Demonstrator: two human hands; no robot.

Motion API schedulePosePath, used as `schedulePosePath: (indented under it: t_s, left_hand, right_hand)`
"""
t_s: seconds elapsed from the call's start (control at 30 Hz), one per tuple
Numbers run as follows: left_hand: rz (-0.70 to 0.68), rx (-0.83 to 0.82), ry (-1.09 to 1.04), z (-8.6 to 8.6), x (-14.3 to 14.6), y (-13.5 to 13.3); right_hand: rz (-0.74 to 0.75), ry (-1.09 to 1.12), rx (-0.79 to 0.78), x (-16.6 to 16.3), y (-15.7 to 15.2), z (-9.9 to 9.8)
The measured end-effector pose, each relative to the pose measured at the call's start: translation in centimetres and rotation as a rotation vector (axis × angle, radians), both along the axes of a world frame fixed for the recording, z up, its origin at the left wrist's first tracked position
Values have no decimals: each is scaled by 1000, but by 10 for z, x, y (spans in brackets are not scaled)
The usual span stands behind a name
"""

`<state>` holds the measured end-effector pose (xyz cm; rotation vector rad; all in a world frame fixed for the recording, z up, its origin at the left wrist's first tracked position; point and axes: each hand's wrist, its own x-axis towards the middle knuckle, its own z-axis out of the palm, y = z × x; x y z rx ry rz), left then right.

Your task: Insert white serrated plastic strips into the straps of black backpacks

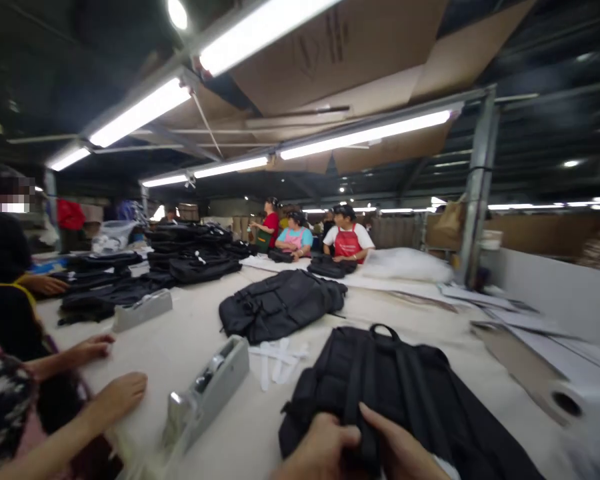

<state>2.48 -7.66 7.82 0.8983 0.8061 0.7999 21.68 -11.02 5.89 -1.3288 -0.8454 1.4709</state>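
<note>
A black backpack (395,380) lies on the table in front of me, its shoulder straps facing up and its top loop pointing away. My left hand (323,448) is closed on a shoulder strap (363,390) near the lower part of the bag, thumb against its edge. From the other side, my right hand (403,445) grips the same strap; part of its fingers is hidden behind the strap and cut off by the bottom edge. Beyond this bag lies a second black backpack (283,303), apart from both hands. White strips (279,360) lie crossed between the bags.
Grey tape dispensers (213,383) stand left of me. A co-worker's hands (115,393) rest at the table's left side, beside another person. Stacked black bags (195,250) fill the far left. Several people work across the table. Cardboard sheets and a roll (565,403) lie right.
</note>
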Motion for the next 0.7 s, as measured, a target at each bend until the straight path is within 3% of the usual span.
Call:
schedulePosePath:
  t_s: [0.07, 0.1, 0.23, 0.3, 0.4, 0.47, 0.57, 0.7]
  left_hand:
    - [-19, -66, 48, -10, 46, -18]
    - [-52, -84, 75, -7, 57, -23]
    - [-333, 15, 293, 26, 39, -27]
    - [-276, 254, 520, 42, 21, -22]
    - [-16, 845, 796, 51, 5, -10]
    - [-48, 1071, 848, 49, 4, -2]
    - [-219, 1031, 812, 42, 7, 7]
    - [1, 1064, 803, 30, 12, 16]
  right_hand:
    - [-26, 149, -48, -2, -1, 3]
    - [-47, 192, -63, -3, -2, 6]
    - [-143, 205, -158, -8, -10, 20]
    - [-120, 245, -177, -8, -13, 23]
    - [-83, 321, -188, -7, -13, 23]
    - [-75, 341, -183, -6, -11, 21]
    - [-122, 321, -203, -3, -10, 17]
    - [-195, 355, -257, 0, -7, 15]
